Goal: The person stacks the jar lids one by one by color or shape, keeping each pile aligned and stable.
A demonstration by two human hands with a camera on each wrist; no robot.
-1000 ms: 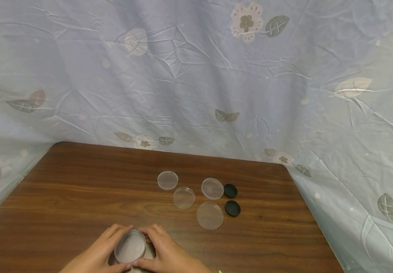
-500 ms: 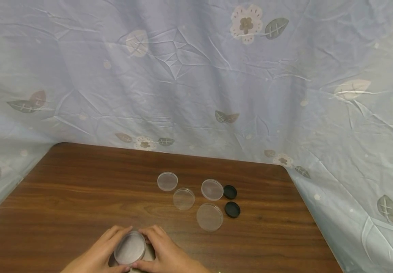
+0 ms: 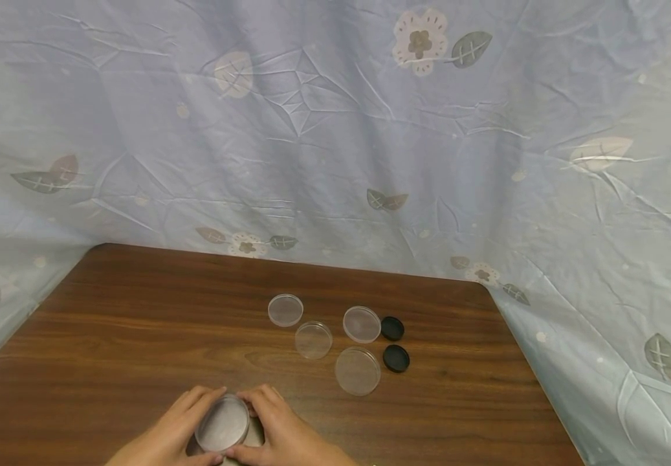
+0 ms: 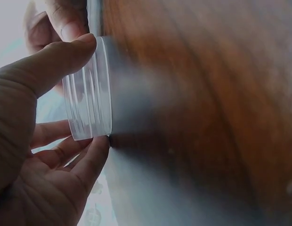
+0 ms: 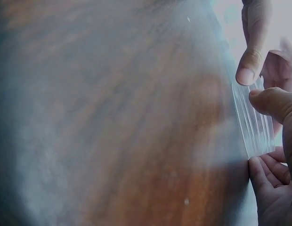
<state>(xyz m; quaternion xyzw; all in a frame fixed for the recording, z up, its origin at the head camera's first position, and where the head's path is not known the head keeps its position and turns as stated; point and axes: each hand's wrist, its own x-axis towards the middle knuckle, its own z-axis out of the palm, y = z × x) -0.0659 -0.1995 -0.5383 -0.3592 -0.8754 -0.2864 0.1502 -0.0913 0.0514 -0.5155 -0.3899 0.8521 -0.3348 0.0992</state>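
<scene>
Near the front edge, both hands grip a stack of clear, shallow petri dishes [image 3: 222, 424]. My left hand [image 3: 175, 427] curls round its left side, thumb toward me and fingers on the far side. From the right, my right hand [image 3: 279, 424] pinches it in the same way. In the left wrist view the stack [image 4: 89, 101] shows several rims one against another, low against the tabletop. The right wrist view shows the dish walls [image 5: 252, 120] between thumbs and fingers. How many dishes are held cannot be told.
On the brown wooden table [image 3: 137, 310] lie clear round dishes: one at the back [image 3: 285, 310], one nearer [image 3: 314, 340], and two to the right, a far dish [image 3: 362, 324] and a near dish [image 3: 358, 371]. Beside them are two black round caps, far [image 3: 393, 328] and near [image 3: 396, 358]. A patterned curtain [image 3: 335, 129] encloses the table.
</scene>
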